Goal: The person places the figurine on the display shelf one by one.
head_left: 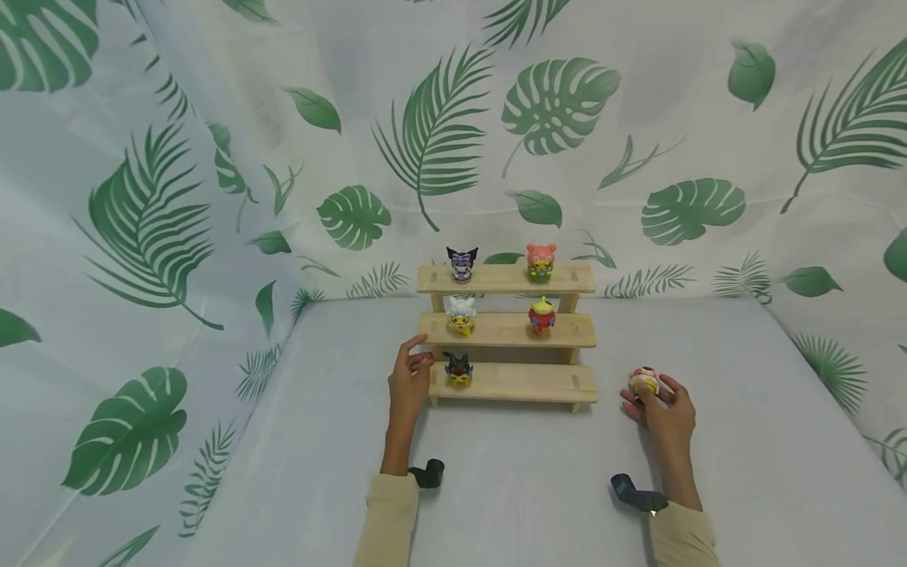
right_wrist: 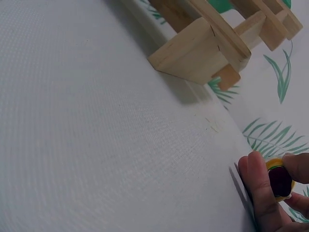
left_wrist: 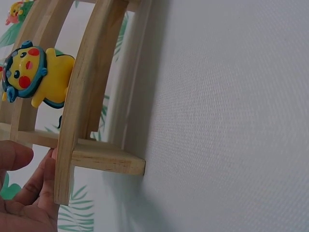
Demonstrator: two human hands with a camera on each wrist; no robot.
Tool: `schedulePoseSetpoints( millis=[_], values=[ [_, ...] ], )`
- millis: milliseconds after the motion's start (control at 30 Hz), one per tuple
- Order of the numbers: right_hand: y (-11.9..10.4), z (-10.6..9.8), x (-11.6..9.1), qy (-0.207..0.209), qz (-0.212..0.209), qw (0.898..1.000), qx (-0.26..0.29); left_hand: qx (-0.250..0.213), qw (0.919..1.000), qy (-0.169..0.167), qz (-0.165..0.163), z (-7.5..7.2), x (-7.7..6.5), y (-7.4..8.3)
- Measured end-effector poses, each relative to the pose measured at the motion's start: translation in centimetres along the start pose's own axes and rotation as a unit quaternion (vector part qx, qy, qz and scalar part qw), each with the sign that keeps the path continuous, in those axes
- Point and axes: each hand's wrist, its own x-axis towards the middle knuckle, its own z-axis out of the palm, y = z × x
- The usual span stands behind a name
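Note:
My right hand (head_left: 669, 413) pinches a small figurine (head_left: 644, 381) with a pink-and-white top and a yellow front, to the right of the wooden stepped shelf (head_left: 513, 382). In the right wrist view the figurine's dark round underside (right_wrist: 280, 181) faces the camera between thumb and fingers. At the shelf's left end is my left hand (head_left: 409, 386), its fingers loosely bent against the end of the boards. Beside it, on the lowest step, stands a yellow figurine in a dark eared hood (head_left: 458, 370); the left wrist view shows its red cheeks.
On the middle step stand a white-hooded figurine (head_left: 460, 315) and a red-and-yellow one (head_left: 542, 315). The top step bears a purple-and-black figurine (head_left: 462, 264) and a pink-hooded one (head_left: 540, 262). A leaf-printed cloth (head_left: 439, 94) hangs behind the white table (head_left: 524, 488).

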Motion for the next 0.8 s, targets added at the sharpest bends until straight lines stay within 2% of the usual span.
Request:
schedulePoseSetpoints(
  millis=[367, 533, 800],
  values=[
    [-0.06, -0.2, -0.18, -0.001, -0.008, 1.0, 0.027, -0.002, 1.0, 0.001, 0.002, 0.18, -0.17, -0.03],
    [0.05, -0.27, -0.14, -0.016, -0.003, 0.999, 0.051, -0.001, 1.0, 0.001, -0.003, 0.13, -0.12, 0.0],
    [0.39, -0.26, -0.32, -0.033, -0.009, 0.998, 0.053, 0.002, 1.0, 0.001, -0.004, 0.02, -0.08, -0.04]
  ],
)
